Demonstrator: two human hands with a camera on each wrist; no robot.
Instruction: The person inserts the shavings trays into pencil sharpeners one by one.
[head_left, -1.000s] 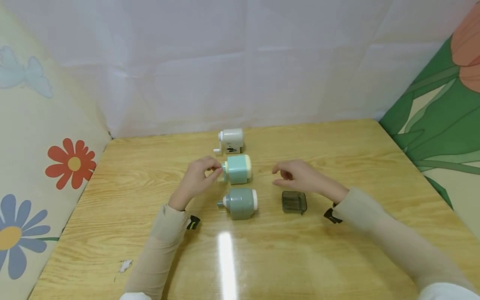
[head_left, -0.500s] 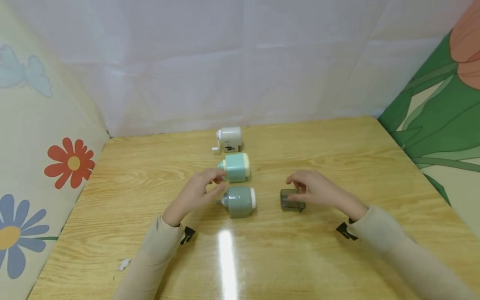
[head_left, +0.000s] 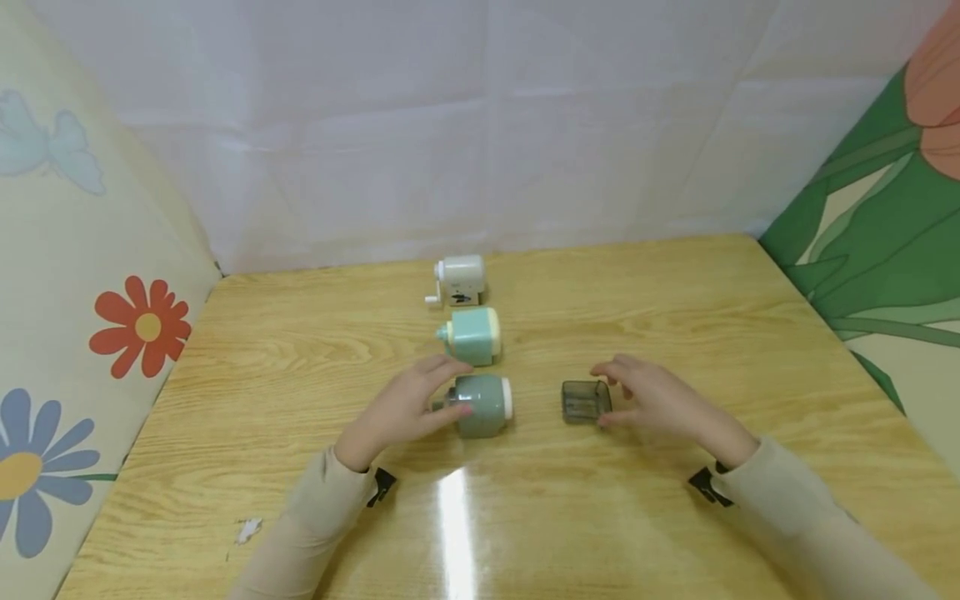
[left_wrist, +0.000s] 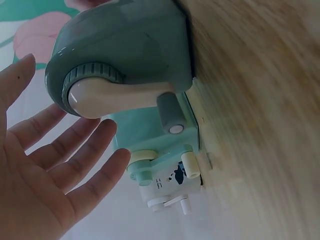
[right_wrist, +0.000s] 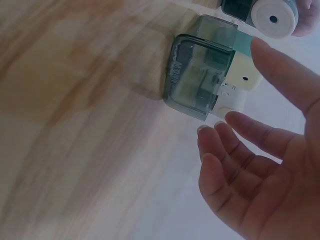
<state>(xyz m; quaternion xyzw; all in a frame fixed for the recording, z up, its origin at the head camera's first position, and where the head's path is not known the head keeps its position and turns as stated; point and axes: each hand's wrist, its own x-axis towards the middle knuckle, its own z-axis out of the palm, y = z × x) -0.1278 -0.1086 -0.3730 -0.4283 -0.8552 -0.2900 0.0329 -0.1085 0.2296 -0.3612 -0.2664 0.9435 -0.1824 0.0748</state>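
Observation:
A dark green crank pencil sharpener [head_left: 486, 412] lies in front of me, its crank [left_wrist: 120, 95] facing left. My left hand [head_left: 408, 406] reaches around its crank end with thumb and fingers spread; in the left wrist view the fingers extend alongside the body. To the right sits a see-through dark shavings drawer [head_left: 582, 403], with its open side showing in the right wrist view. My right hand [head_left: 663, 406] is at the drawer's right side, thumb and loosely bent fingers apart around that end. A gap shows between fingertips and drawer in the right wrist view.
Behind the dark green sharpener stand a mint and cream sharpener [head_left: 474, 336] and a pale grey one [head_left: 462, 279], lined up toward the back. A white torn patch [head_left: 249, 530] marks the wooden table [head_left: 615, 517] at front left. A white sheet [head_left: 360, 167] hangs behind.
My left hand has moved from the mint sharpener's crank toward me to the dark green sharpener. My right hand has come down and toward me to the drawer's right side.

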